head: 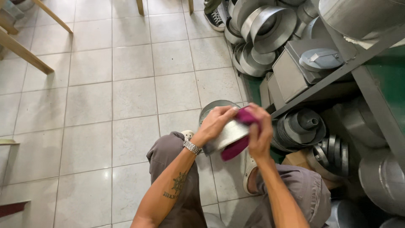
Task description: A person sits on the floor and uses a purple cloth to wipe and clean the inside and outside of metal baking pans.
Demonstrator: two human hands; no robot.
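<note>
Metal gleams on every side as a person crouches over a tiled floor (105,105), working on a round metal pan (225,136) held between the knees, above a pale shoe (249,169). The left hand (216,121), a steel watch (192,147) at its wrist, is closed over the pan's upper rim, fingers curled across the edge, apparently to steady it at a tilt. The right hand (259,133) is clenched around a magenta cloth (241,133), pressing it against the pan's rim and side; the cloth wraps over the edge and shows again below (how much of it sits inside cannot be seen). The tilt likely keeps the wall of the pan turned toward the cloth.

To the right, a grey metal shelf (350,67) holds stacked baking tins (270,29) and rectangular moulds (291,71), with fluted ring pans (301,124) piled underneath, within easy reach. Another person's black sneaker (215,19) shows at the top edge, well apart, near wooden table legs (25,52).
</note>
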